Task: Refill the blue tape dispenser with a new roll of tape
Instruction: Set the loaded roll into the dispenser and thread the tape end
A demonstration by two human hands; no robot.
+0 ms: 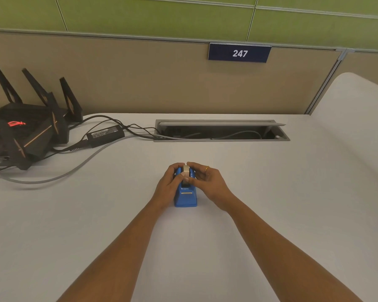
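Note:
A small blue tape dispenser (186, 198) stands on the pale desk (271, 214), its cutter end towards me. A whitish roll of tape (186, 168) sits upright in its far part. My left hand (169, 186) wraps the dispenser's left side, thumb on top near the roll. My right hand (207, 182), with a gold ring, closes in from the right, its fingers on the roll and the dispenser's right wall. Most of the roll is hidden between my fingers.
A black router (28, 129) with several antennas sits at the back left, with a power brick (105, 135) and cables (52, 177) trailing to an open cable hatch (220, 131). A partition with a "247" sign (239, 53) stands behind the desk.

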